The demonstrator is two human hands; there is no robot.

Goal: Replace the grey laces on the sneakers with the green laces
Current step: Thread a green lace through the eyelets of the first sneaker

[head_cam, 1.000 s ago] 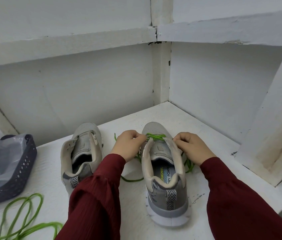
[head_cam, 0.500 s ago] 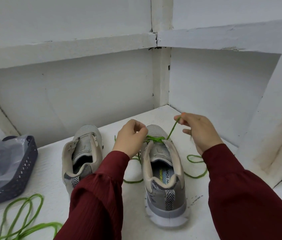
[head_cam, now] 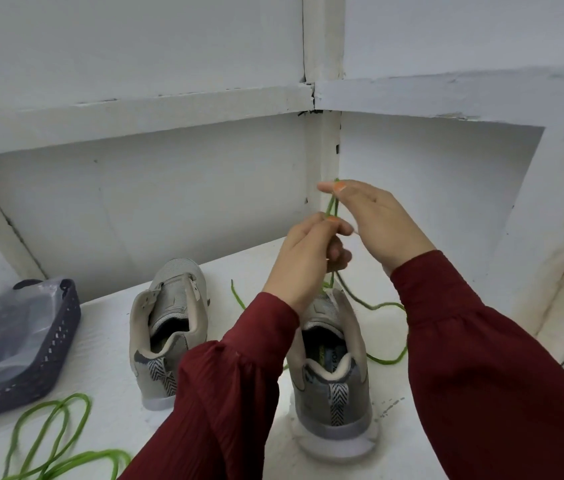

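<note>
1 thin grn lace [head_cam: 331, 207], taut

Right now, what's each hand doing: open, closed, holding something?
Left hand: pinching the green lace.
Right hand: pinching the same green lace, higher up.

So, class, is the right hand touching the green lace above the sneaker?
Touching. The head view shows the right hand pinching the green lace, which runs down into the left hand.

Soft, even, shadowless light; wide-angle bending at edges; slight motion blur throughout.
</note>
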